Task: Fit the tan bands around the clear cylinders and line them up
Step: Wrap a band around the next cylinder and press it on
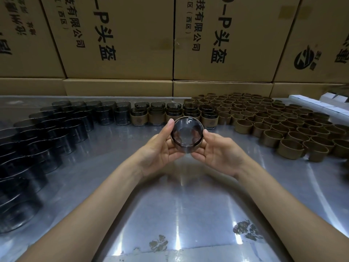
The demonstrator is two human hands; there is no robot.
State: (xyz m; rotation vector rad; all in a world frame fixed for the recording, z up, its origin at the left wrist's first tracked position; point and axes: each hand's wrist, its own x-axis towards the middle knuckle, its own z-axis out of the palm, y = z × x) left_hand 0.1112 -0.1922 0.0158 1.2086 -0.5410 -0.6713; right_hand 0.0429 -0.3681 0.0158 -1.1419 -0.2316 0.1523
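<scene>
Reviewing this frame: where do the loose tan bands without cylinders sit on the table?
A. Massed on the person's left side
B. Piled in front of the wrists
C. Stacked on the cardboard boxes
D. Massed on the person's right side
D: the empty tan bands stand massed on the right of the table, while the bare clear cylinders crowd the left and both hands hold one cylinder mid-table.

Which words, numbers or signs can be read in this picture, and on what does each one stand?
"-P头盔": large print on the middle cardboard box, and again on the box to its right.
"技有限公司" and "(西区)": smaller print on both these boxes.
Round logo: on the far right box, its small characters too blurred to read.
Print on the far left box: blurred, unreadable.
Mark on the banded cylinders: too small.
</scene>
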